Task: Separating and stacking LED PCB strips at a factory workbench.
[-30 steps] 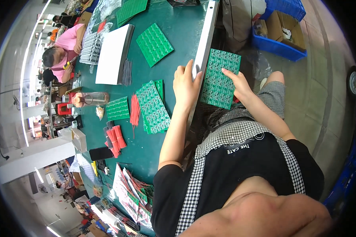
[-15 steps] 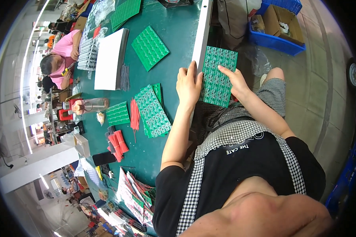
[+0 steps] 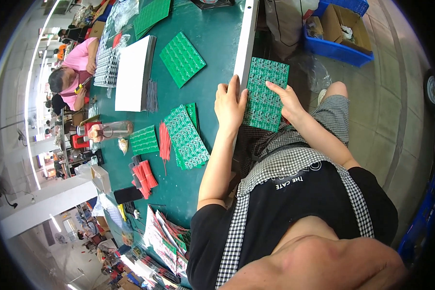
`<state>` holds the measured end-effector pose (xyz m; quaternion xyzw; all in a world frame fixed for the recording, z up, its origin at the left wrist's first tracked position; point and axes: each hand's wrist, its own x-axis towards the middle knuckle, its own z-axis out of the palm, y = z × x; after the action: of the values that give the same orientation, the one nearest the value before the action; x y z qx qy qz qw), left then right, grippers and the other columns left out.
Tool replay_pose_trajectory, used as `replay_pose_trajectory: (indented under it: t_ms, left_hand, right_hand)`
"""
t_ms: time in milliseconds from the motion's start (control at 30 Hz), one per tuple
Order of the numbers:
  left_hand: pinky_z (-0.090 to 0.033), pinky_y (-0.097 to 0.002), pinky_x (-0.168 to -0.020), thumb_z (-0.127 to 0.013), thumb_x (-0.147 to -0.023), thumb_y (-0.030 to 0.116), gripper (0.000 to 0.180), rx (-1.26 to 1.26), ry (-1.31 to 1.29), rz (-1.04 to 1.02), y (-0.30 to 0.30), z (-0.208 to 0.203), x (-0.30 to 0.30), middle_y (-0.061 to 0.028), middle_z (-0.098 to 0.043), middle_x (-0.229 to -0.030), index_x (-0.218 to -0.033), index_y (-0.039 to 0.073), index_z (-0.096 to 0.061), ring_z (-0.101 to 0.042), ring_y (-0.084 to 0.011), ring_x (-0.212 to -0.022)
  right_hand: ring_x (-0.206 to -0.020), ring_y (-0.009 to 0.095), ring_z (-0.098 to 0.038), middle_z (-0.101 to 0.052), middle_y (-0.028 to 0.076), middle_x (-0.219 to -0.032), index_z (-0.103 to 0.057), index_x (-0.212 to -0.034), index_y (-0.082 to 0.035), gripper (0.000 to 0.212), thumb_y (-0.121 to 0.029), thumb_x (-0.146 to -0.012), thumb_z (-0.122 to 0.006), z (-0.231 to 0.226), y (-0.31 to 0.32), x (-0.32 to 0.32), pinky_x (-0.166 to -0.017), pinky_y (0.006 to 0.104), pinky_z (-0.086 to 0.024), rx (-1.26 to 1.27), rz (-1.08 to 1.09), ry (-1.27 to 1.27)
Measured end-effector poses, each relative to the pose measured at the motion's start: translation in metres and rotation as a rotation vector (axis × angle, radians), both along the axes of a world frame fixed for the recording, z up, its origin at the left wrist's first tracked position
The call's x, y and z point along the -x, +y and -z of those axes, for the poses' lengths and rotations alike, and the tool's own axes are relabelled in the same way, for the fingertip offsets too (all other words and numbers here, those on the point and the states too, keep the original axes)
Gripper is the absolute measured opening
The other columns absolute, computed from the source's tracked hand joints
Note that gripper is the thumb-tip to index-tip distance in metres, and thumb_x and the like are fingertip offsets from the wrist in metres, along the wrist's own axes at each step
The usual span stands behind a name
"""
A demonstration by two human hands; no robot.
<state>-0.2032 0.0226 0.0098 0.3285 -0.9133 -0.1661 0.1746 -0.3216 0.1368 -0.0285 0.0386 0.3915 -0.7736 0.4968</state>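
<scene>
Your right hand (image 3: pixel 291 102) pinched the green circuit-board panel (image 3: pixel 262 104) by its right side, the panel's long axis pointing away from your body. Just beside its left edge was your left hand (image 3: pixel 229 108); its grip I could not tell.

The green table (image 3: pixel 220 46) bears circuit boards (image 3: pixel 187 138), 1 bottle (image 3: pixel 110 130) and apparently 1 phone (image 3: pixel 128 195).

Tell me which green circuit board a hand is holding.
The board in the right hand: it alone is off the green table, while the other boards lie on it.
</scene>
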Motion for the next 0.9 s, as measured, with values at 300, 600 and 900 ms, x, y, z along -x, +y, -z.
replay_pose_trajectory:
  t_ms: [300,600,900]
  left_hand:
    - [-0.046,-0.0389,-0.067,-0.058,-0.083,0.020,0.039,0.045,0.026,0.050,0.001,0.003,0.003,-0.0121,-0.050,-0.089,-0.119,0.010,-0.050,-0.055,-0.0284,-0.079]
    - [-0.043,-0.0424,-0.067,-0.053,-0.080,0.011,0.034,0.255,-0.056,0.111,-0.015,0.001,0.003,-0.0094,-0.054,-0.087,-0.114,0.011,-0.055,-0.055,-0.0299,-0.083]
    - [-0.029,-0.0633,-0.092,-0.057,-0.076,0.040,0.054,0.198,0.096,0.112,-0.009,0.037,0.009,-0.0105,-0.047,-0.127,-0.125,0.021,-0.048,-0.040,-0.0274,-0.121]
  right_hand:
    - [-0.086,0.017,-0.062,-0.064,0.008,-0.098,-0.059,-0.101,-0.002,0.021,-0.011,-0.082,-0.063,-0.007,0.000,0.002,-0.077,0.0323,-0.051,-0.037,0.028,0.022]
    - [-0.094,0.022,-0.059,-0.062,0.008,-0.103,-0.058,-0.107,-0.001,0.031,-0.002,-0.077,-0.065,0.040,-0.020,0.006,-0.084,0.0366,-0.048,0.099,-0.169,-0.149]
    - [-0.113,0.028,-0.047,-0.050,0.012,-0.125,-0.043,-0.128,-0.006,0.049,-0.021,-0.085,-0.059,0.083,-0.009,0.025,-0.098,0.0468,-0.036,-0.100,-0.196,-0.279]
